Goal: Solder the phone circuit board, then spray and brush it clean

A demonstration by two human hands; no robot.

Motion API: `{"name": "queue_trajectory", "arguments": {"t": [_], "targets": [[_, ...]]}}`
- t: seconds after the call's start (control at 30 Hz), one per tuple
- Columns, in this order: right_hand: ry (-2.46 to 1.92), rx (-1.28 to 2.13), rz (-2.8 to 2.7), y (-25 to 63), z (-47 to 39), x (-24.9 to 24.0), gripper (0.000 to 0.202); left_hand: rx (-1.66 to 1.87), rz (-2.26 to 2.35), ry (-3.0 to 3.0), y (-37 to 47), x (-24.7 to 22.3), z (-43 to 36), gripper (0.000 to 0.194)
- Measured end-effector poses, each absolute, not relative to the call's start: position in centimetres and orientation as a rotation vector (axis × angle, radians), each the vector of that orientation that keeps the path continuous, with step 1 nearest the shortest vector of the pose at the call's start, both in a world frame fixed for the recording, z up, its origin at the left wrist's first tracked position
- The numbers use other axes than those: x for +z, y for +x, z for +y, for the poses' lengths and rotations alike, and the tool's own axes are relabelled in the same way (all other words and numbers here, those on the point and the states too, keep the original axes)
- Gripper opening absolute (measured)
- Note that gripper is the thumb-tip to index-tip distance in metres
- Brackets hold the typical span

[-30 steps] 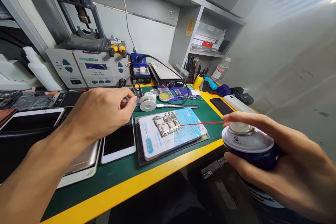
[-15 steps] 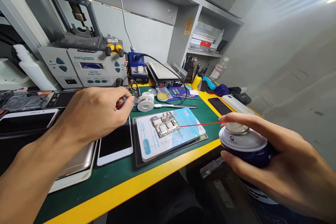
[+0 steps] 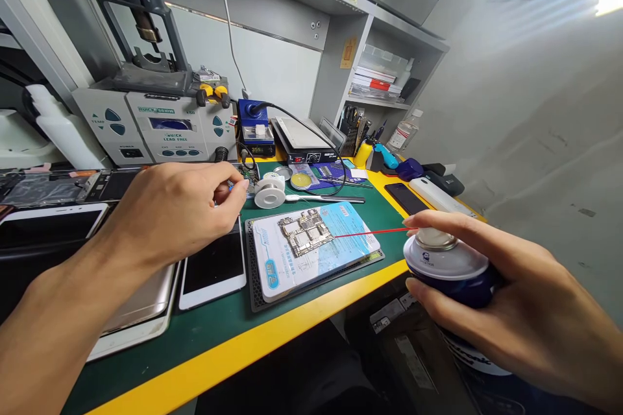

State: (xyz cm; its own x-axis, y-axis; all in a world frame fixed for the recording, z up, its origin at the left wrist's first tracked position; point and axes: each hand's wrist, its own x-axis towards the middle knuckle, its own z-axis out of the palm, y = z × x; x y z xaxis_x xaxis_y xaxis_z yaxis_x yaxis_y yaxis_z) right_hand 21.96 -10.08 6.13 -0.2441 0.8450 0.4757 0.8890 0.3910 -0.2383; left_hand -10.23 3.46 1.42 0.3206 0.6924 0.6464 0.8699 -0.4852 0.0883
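Note:
My right hand (image 3: 525, 298) is wrapped round a blue and white spray can (image 3: 445, 266), its index finger on the nozzle. From the nozzle a thin red straw (image 3: 374, 232) reaches left, its tip at the right edge of a circuit board (image 3: 305, 233). The board lies on a white and blue package (image 3: 282, 272), over a dark perforated plate. My left hand (image 3: 189, 201) is closed above a white phone (image 3: 214, 269), left of the board; thumb and index finger are pressed together, and what they hold, if anything, cannot be made out.
A solder spool (image 3: 269, 194) and a yellow round tin (image 3: 300, 180) lie behind the package. At the back are a hot-air station (image 3: 160, 126) and a blue soldering station (image 3: 256, 130). More phones lie at the left; a black phone (image 3: 405, 198) is at the right.
My right hand and the can have shifted very slightly left. The straw still reaches the board's right edge, and my left hand has hardly moved.

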Motion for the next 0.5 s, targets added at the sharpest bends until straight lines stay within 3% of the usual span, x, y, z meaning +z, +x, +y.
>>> {"name": "queue_trajectory", "arguments": {"t": [0.5], "targets": [[-1.553,-0.106,-2.122,21.49,-10.18,6.4,0.04,-0.956,-1.381,-2.296,-10.33,1.41,3.38,0.034]]}}
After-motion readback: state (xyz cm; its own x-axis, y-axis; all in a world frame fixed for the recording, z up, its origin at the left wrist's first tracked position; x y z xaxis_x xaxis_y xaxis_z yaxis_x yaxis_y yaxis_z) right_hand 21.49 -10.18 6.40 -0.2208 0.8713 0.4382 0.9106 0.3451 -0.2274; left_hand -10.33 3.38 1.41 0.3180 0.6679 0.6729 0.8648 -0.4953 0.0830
